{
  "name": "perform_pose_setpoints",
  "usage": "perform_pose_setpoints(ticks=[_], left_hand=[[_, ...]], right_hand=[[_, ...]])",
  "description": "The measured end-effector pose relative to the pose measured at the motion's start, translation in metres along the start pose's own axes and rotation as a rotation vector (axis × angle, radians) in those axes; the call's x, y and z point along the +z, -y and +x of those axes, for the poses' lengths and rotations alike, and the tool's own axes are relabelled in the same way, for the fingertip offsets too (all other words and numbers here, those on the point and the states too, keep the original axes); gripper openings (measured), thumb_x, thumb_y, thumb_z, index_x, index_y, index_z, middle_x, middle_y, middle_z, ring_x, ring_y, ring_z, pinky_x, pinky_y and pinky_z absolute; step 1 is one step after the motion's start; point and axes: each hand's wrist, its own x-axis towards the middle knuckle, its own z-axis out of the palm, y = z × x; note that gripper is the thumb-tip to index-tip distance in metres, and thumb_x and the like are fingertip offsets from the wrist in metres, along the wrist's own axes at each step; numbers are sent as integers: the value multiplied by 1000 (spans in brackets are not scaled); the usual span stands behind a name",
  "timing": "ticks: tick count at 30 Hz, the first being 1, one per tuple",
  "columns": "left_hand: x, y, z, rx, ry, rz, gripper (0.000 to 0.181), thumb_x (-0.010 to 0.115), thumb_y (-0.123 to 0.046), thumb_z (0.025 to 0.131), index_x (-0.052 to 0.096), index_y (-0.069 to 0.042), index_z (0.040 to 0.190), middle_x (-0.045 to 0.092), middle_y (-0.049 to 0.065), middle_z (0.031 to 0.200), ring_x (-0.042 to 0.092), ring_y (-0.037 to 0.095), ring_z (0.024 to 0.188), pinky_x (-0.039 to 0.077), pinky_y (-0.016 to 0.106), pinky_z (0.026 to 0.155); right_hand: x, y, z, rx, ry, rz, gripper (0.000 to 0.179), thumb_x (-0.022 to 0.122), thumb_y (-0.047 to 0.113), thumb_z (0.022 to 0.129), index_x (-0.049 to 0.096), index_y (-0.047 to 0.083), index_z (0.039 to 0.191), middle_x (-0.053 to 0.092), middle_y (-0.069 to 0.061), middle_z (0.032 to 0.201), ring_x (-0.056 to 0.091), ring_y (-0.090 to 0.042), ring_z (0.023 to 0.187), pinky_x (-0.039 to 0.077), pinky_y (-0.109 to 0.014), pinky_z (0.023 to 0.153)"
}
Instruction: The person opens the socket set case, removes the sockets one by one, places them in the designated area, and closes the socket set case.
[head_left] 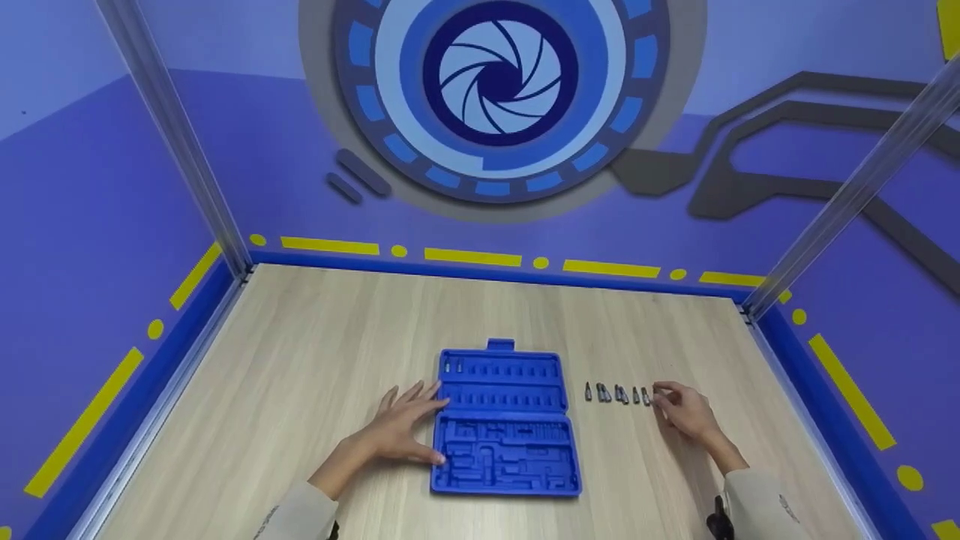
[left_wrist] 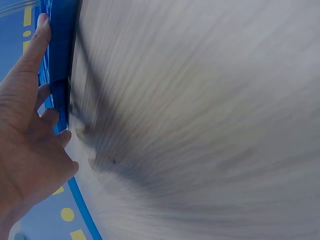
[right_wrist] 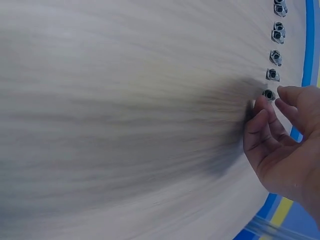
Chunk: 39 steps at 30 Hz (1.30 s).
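A blue plastic tool case point(head_left: 499, 414) lies unfolded on the table, its moulded slots facing up. Two small bits point(head_left: 460, 366) stand in the lid's upper left slots. My left hand point(head_left: 401, 427) rests at the case's left side, fingers spread, with the thumb on the lower half's edge; in the left wrist view the thumb point(left_wrist: 42, 22) lies along the blue side wall. To the right of the case runs a row of metal screwdriver bits point(head_left: 621, 394). At its right end my right hand point(head_left: 686, 411) pinches the last screwdriver bit point(right_wrist: 269, 94) between thumb and fingertip.
The wood-grain table point(head_left: 330, 322) is bounded by blue printed panels point(head_left: 247, 172) at the back and both sides. Metal posts point(head_left: 180, 135) rise at the back corners. A latch tab point(head_left: 501, 344) sticks out from the case's far edge.
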Motion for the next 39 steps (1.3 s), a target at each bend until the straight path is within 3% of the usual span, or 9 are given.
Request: perform_pose_setpoints(ticks=[5, 12, 19, 22, 25, 31, 39], left_hand=[[0, 1, 1, 5, -5, 15, 101, 87, -52, 74, 44, -9, 154, 22, 20, 169, 17, 53, 154, 3, 78, 119], [1, 1, -1, 7, -10, 14, 101, 88, -51, 73, 45, -8, 154, 23, 21, 169, 18, 53, 154, 3, 78, 119], [0, -1, -1, -5, -1, -3, 100, 88, -51, 75, 44, -9, 154, 23, 19, 169, 16, 52, 155, 2, 77, 119], [0, -1, -1, -13, 4, -7, 100, 87, -52, 75, 44, -9, 154, 22, 18, 170, 15, 51, 156, 1, 77, 120], [-1, -2, -1, -18, 6, 2, 100, 87, -52, 75, 44, -10, 155, 22, 17, 170, 15, 50, 156, 1, 76, 120], [0, -2, -1, -20, 9, 5, 100, 87, -52, 75, 44, -11, 155, 22, 18, 170, 16, 50, 156, 1, 75, 121], [1, 0, -3, -17, 2, 1, 100, 87, -52, 75, 44, -10, 155, 22, 18, 170, 16, 51, 156, 2, 76, 121]], right_hand=[[-4, 7, 1, -23, -10, 24, 39, 59, 11, 103, 56, -9, 136, 69, -22, 102, 63, -17, 66, 47, -20, 52], [1, 27, 5, -125, -30, 45, 31, 62, 7, 100, 64, -8, 127, 71, -23, 102, 63, -15, 74, 49, -18, 56], [15, 55, 9, -221, 65, 168, 33, 61, 9, 102, 62, -10, 129, 70, -27, 102, 69, -25, 72, 57, -25, 55], [23, 66, 9, -279, 112, 204, 35, 61, 11, 102, 61, -10, 130, 69, -30, 103, 68, -21, 67, 58, -30, 54], [31, 78, 8, -340, 147, 215, 34, 61, 11, 102, 61, -11, 129, 69, -31, 102, 65, -14, 66, 55, -26, 53], [48, 101, 9, -366, 216, 219, 33, 60, 13, 103, 63, -8, 129, 69, -30, 100, 61, -13, 66, 49, -21, 53], [74, 128, 15, -383, 291, 232, 34, 61, 15, 103, 63, -8, 128, 69, -27, 101, 65, -26, 77, 51, -22, 56]])
